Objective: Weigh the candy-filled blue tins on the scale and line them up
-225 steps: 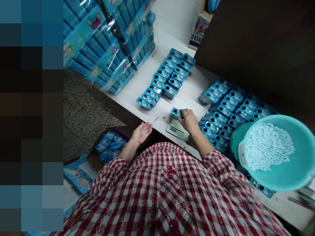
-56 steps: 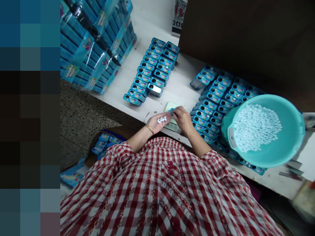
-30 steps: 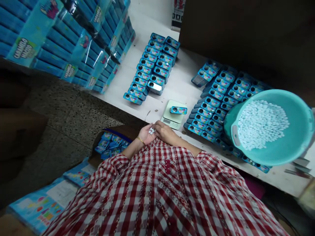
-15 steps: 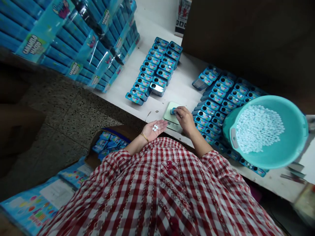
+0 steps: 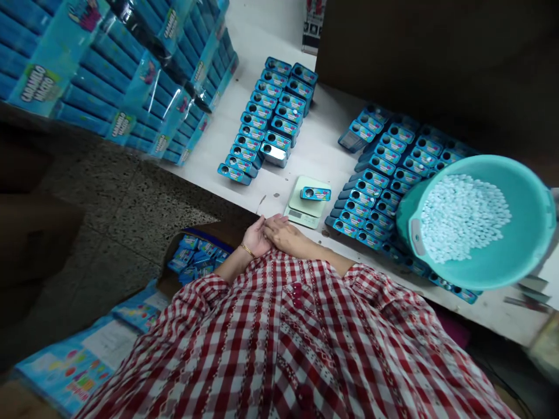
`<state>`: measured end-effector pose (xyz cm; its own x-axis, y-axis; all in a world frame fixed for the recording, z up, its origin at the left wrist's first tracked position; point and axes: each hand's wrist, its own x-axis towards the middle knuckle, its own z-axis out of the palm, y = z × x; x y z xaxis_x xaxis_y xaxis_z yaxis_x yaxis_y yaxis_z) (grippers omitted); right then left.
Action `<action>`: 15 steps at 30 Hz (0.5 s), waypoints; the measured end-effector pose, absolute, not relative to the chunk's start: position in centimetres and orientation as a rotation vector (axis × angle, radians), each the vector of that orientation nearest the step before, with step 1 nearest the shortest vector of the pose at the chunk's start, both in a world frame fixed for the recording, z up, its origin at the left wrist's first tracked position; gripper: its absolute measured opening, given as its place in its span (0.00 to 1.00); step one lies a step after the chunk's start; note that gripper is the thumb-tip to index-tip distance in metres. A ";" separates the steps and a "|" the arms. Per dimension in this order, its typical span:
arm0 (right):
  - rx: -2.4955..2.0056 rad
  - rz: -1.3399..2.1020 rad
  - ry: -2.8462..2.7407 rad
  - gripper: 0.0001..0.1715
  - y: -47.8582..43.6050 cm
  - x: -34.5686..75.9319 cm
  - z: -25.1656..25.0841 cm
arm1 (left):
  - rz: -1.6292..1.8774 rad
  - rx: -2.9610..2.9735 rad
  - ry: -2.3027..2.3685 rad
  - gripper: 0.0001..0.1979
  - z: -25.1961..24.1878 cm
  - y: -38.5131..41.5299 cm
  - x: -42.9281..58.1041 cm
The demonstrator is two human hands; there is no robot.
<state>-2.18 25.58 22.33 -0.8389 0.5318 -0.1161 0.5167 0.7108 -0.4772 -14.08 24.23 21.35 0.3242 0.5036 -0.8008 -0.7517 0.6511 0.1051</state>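
Note:
My left hand is held palm up at the table's front edge. White candies lay in it a moment ago; they are now covered by my right hand. The right fingers are bent down onto the left palm, and their tips are hidden. Just beyond both hands is a pale kitchen scale with a small display. On its plate stands one blue candy tin, with a dark round opening in its top.
More blue tins stand in two rows to the left, others at right. A turquoise tub holds many white candies. Wrapped tin packs are stacked at far left. Below the edge is a box of small blue packets.
My right hand has let go of the tin on the scale and moved left onto my left palm. The tin now stands there alone, and the candies are covered.

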 end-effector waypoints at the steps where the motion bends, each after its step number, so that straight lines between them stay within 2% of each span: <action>1: -0.875 0.797 -2.867 0.16 25.6 -2.2 22.2 | 0.836 -0.309 0.925 0.23 21.4 24.1 -14.1; 10: -0.997 0.989 -2.746 0.10 26.3 -1.4 21.6 | 0.806 -0.341 0.921 0.20 21.0 24.1 -13.6; 15: -1.065 1.063 -2.563 0.10 26.4 -0.1 22.4 | 0.802 -0.332 0.906 0.19 20.8 24.4 -13.2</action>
<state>-0.08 26.39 22.40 -0.7305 0.6741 -0.1089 0.5534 0.4910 -0.6728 -13.22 24.44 20.78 0.3595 0.4760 -0.8026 -0.7390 0.6704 0.0665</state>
